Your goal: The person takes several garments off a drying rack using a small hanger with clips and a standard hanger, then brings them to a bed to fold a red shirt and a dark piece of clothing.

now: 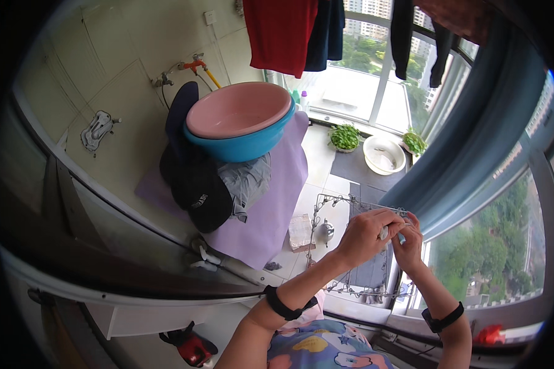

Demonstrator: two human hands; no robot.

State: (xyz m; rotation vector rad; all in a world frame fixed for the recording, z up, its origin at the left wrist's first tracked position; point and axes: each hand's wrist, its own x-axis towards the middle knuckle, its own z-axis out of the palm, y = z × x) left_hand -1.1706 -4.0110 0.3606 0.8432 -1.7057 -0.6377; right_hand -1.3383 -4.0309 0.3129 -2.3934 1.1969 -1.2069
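A rectangular metal hanging rack with many small clips (312, 230) stretches out below my two hands. My left hand (367, 235) is over its far right corner, fingers bent around a small pale item (384, 232) that I cannot make out well. Close against it on the right, my right hand (408, 242) has its fingertips bent at the same corner. The fingers overlap, so what each one grips is partly hidden. Black bands circle both forearms.
At the left, a pink basin (240, 110) is nested in a blue basin (244, 150), beside a black cap (203, 193) on a purple cloth (281, 193). Clothes (281, 37) hang above. A white basin (371, 161) and potted plants (345, 137) stand by the window. A blue curtain (471, 143) hangs at right.
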